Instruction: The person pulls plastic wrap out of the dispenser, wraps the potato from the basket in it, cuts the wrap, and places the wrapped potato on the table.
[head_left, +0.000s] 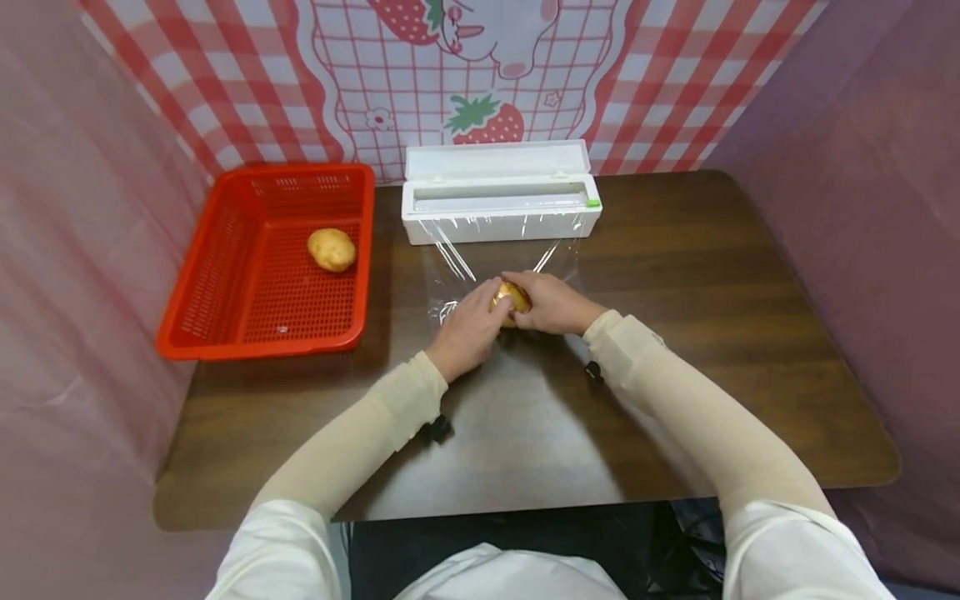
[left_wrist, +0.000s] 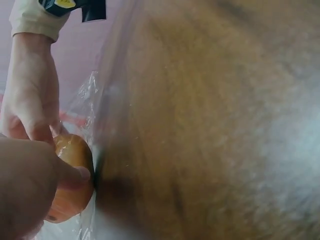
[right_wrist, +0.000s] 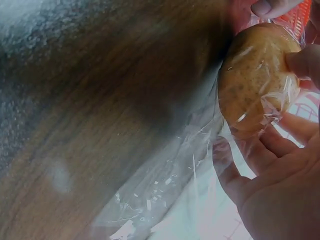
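Note:
A potato (right_wrist: 257, 80) with shiny cling film (right_wrist: 150, 195) over its skin is between my two hands, at the table's middle in the head view. My left hand (head_left: 470, 327) grips its left side, the thumb lying across the near face in the left wrist view. On the other side my right hand (head_left: 553, 304) holds the potato with bent fingers. The film stretches from the potato back to a white film dispenser (head_left: 502, 227), whose lid stands raised. Some fingertips are hidden behind the potato.
To the left, a red plastic basket (head_left: 360, 321) holds another potato (head_left: 332, 250). A red-and-white checked cloth (head_left: 247, 83) with strawberries hangs behind the brown wooden table (head_left: 720, 333). Pink curtains (head_left: 862, 208) border both sides.

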